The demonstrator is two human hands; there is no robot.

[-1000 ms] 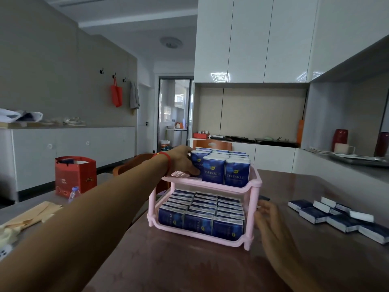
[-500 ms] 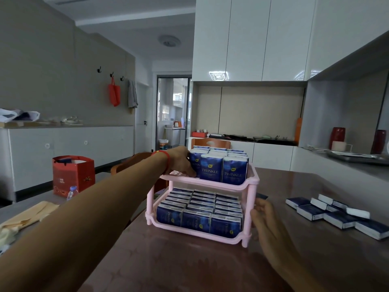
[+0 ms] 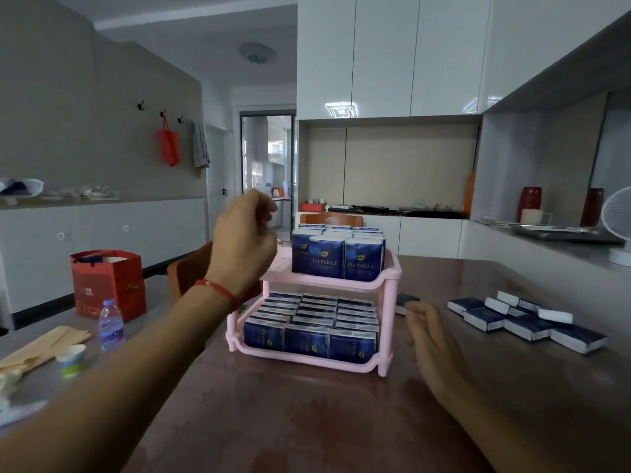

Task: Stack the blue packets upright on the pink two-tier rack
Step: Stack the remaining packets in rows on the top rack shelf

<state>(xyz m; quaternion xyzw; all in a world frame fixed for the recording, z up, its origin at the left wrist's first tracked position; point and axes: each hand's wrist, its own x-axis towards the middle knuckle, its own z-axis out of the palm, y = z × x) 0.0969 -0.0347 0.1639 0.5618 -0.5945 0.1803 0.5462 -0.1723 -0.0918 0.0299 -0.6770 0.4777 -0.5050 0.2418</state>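
The pink two-tier rack (image 3: 387,274) stands mid-table. Its lower tier is packed with upright blue packets (image 3: 309,337). On the upper tier, more upright packets marked TWINKLE (image 3: 336,257) fill the right part, while the left part shows bare pink shelf. My left hand (image 3: 244,240) hovers just left of the upper tier, lifted off the packets, fingers loosely curled and holding nothing. My right hand (image 3: 432,339) rests by the rack's right leg, fingers loosely apart, empty. Several loose blue packets (image 3: 526,319) lie flat on the table to the right; one more (image 3: 406,300) lies behind the rack.
A red gift bag (image 3: 107,285), a small water bottle (image 3: 110,326), a white cup (image 3: 71,361) and tan paper (image 3: 41,343) sit on the left. A wooden chair back (image 3: 331,219) stands behind the rack. A counter with a tray (image 3: 560,232) and a fan (image 3: 616,213) runs along the right.
My left hand has let go of the top-tier packets and lifted up and left, away from the rack. My right hand has stayed beside the rack's right side.
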